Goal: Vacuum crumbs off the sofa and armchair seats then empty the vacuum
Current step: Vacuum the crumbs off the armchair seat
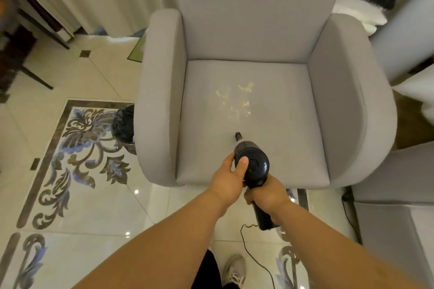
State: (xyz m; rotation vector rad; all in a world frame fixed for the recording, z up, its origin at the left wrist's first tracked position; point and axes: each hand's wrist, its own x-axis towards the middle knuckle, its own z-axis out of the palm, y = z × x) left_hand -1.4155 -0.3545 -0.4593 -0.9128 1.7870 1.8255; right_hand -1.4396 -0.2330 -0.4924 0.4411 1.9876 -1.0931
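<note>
Vacuum (252, 164) gripped by left hand (231, 177), right hand (266, 196) | crumbs (237, 101) on armchair (258, 30) seat | patterned tile floor (70, 148)

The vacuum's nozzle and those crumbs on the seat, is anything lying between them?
Nothing: in the head view only bare grey seat cushion separates the vacuum nozzle from the crumbs.

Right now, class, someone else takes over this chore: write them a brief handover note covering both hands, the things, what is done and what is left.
Left hand steadies the handheld vacuum body; right hand grips its handle. The nozzle points at the armchair seat, short of the crumbs. Crumbs are not yet vacuumed up. Left: vacuum them, then empty the vacuum, perhaps into the black bin beside the chair.
</note>
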